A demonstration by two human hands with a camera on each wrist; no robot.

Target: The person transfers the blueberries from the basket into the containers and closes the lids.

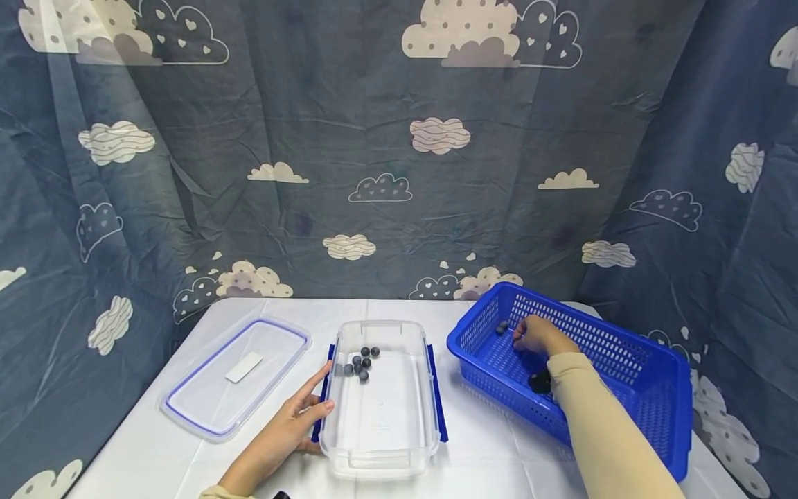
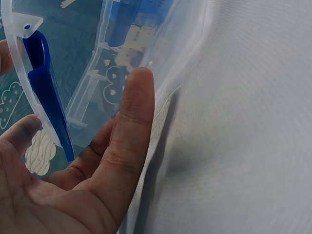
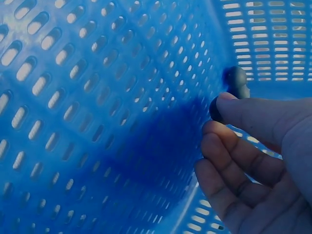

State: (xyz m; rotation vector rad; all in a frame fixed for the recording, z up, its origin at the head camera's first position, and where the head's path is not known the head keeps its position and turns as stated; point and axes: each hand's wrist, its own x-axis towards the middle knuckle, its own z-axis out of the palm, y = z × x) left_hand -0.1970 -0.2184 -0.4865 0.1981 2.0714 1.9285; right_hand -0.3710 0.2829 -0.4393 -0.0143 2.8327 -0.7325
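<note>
In the head view, a clear plastic container (image 1: 380,457) with blue side latches stands mid-table, several blueberries (image 1: 365,363) lying toward its far left. My left hand (image 1: 280,430) holds its left side, thumb at the rim beside the blue latch (image 2: 46,92). Inside the blue perforated basket (image 1: 461,346) at the right is my right hand (image 1: 539,334). Its thumb and fingertips pinch a dark blueberry (image 3: 215,109), partly covered by the thumb. Just beyond, more blueberries (image 3: 237,78) sit by the basket's end wall; the head view shows them left of the hand.
A clear lid (image 1: 218,395) with a blue seal and a white label lies flat on the table, left of the container. The white-covered table (image 1: 480,457) meets a dark cloud-print curtain (image 1: 380,138) at the back and both sides.
</note>
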